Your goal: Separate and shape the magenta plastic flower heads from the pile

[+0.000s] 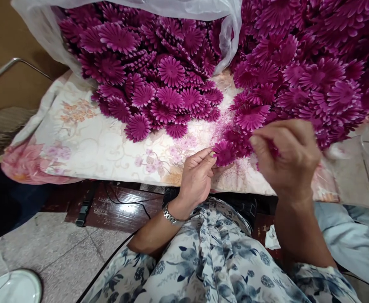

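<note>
Between the thumb and fingers of my left hand (196, 176) is the edge of a magenta artificial flower head (224, 153), many-petalled with pale petal tips. My right hand (288, 160) is raised to the right of it, thumb and forefinger pinched together. Whatever it pinches, if anything, is too small or blurred to make out. Beyond my left hand, a pile of similar flower heads (171, 97) spills from a translucent plastic bag (231, 38). A larger heap of them (313, 80) lies behind my right hand.
A floral-patterned cloth (115, 147) covers the work surface, with pinkish specks scattered near the held flower. A bent metal rod (12, 63) stands at the far left. Another person's pale trouser leg (345, 240) shows at lower right. A round white object (14, 288) is on the floor.
</note>
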### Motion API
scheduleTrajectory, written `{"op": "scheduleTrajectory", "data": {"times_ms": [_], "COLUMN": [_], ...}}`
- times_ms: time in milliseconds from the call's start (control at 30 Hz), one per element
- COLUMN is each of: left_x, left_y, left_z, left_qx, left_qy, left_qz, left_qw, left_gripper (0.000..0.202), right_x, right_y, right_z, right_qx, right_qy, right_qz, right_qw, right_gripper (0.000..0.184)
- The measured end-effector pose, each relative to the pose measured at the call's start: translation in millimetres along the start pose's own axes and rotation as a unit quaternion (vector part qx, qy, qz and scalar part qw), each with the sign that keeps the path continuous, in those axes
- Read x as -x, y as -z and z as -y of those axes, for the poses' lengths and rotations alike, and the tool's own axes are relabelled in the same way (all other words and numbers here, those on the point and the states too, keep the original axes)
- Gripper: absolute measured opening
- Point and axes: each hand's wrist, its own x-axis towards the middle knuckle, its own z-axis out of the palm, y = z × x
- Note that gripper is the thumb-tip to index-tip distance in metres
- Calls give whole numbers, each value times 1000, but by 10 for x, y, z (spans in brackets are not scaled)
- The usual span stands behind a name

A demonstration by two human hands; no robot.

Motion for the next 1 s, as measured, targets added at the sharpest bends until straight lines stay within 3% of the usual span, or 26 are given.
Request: {"op": "scheduleTrajectory", "data": {"times_ms": [167, 500, 600, 733, 867, 1000], "left_x": [4, 15, 18, 32, 43, 29], "left_y": [-7, 72, 87, 80, 62, 76], "left_z": [36, 63, 47, 19, 5, 33], "left_qx": [-9, -71, -60, -43, -41, -52], "left_qy": [-3, -36, -33, -15, -16, -29], "left_qz": [2, 0, -13, -11, -1, 6], "left_qw": [1000, 997, 998, 999, 999, 998], "left_gripper": [20, 29, 28, 27, 26, 23], "right_x": [174, 239, 205, 53, -36, 61], "right_y": [-152, -140, -122, -59, 15, -12], "right_z": [256, 290, 216, -47, -135, 102], "right_qx": [-133, -157, -109, 91, 131, -41], "right_qy": [-22, -55, -69, -24, -53, -43], "right_qz": [86, 57, -3, -92, -27, 26], "right_qw": [987, 984, 992, 991, 990, 998], "right_gripper": [9, 8, 7, 6, 16, 17]}}
